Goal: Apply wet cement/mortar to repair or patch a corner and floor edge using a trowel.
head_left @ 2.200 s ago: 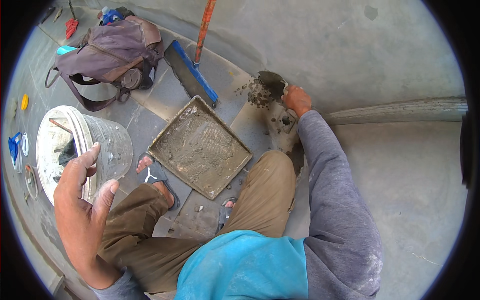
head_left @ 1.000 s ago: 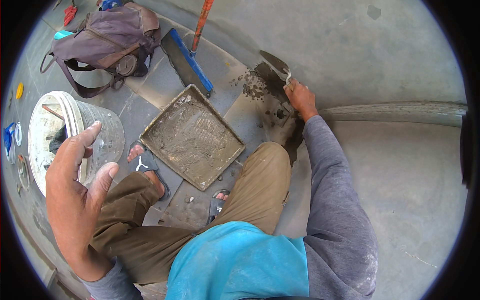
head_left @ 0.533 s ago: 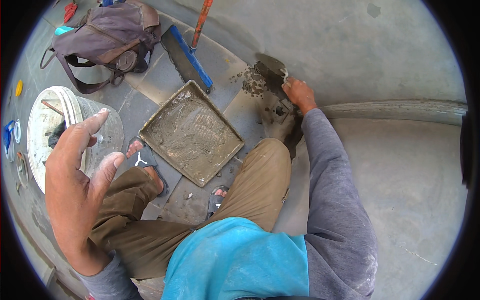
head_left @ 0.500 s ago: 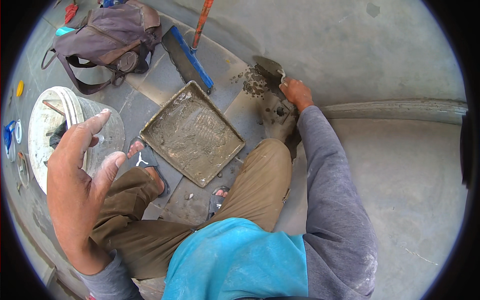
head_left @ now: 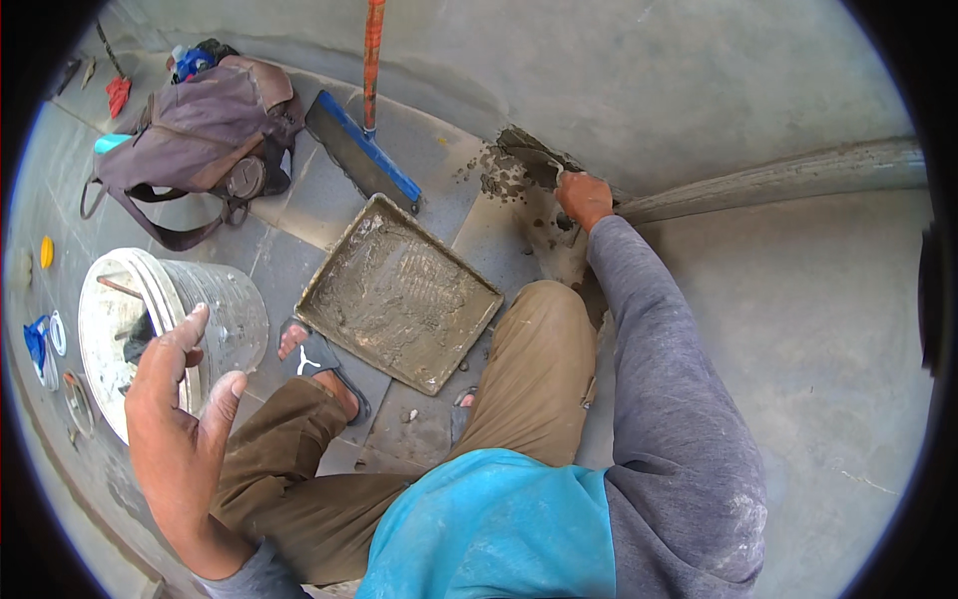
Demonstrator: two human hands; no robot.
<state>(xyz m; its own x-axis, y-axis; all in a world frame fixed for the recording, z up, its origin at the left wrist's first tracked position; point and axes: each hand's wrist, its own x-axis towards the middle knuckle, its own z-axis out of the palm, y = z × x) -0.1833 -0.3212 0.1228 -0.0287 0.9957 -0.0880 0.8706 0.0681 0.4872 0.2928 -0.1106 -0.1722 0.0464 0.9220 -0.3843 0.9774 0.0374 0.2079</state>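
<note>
My right hand (head_left: 585,200) grips a trowel (head_left: 535,156) by its handle, with the blade at the corner where the grey wall (head_left: 639,90) meets the floor. The hand covers most of the handle. Wet mortar spots (head_left: 502,180) lie on the tiles beside the blade. My left hand (head_left: 180,419) is raised and empty, fingers spread and curved, in front of the white bucket (head_left: 232,304). Between my hands, by my feet, sits a square tray (head_left: 364,353) that holds a layer of grey mortar (head_left: 399,285).
Behind the tray lies a blue-edged squeegee (head_left: 364,150) with an orange pole. A purple-brown backpack (head_left: 195,135) rests at the far left. A rounded mortar ridge (head_left: 778,185) runs along the wall's foot to the right. Blue and yellow items lie beyond the bucket.
My right hand and the trowel have shifted slightly, and the blade now sits lower and flatter along the wall's foot. My left hand stays raised and open. The whole view has moved a little.
</note>
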